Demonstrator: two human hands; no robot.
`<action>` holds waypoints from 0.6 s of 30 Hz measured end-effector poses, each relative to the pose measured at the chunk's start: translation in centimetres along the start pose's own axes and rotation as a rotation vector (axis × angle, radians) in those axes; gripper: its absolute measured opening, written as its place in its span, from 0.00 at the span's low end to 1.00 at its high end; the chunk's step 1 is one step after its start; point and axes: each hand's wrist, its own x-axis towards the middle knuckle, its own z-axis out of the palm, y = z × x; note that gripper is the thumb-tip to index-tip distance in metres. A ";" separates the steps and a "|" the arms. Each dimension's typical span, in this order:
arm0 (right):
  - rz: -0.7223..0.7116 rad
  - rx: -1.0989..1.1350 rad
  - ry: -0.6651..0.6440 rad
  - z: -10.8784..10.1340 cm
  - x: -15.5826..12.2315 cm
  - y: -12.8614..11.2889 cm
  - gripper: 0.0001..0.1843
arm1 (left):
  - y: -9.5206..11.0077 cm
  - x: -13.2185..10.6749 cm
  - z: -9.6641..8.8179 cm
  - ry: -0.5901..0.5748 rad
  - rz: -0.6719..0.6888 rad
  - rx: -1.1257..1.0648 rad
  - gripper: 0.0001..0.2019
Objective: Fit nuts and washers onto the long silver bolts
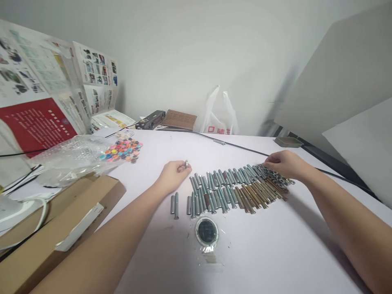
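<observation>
Cardboard box [58, 228] nearest; left hand [173, 176] pinched one bolt [186, 163]; right hand [283, 163], fingers loose, touched nuts [275, 178]; bolt rows [226, 190] mostly laid.

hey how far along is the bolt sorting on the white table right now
Done, it seems: two silver sleeves lie apart from the main row. In hand: the left hand pinches a small metal piece; the right hand rests on the pile of nuts. Left: the long row of bolts, most of it untouched.

Colourful buttons [122, 149], cardboard box [61, 220], plastic bag [219, 116].
</observation>
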 end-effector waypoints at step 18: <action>-0.434 0.906 -0.322 8.0 0.1 -21.3 0.10 | -0.4 0.2 0.4 0.039 0.015 0.013 0.18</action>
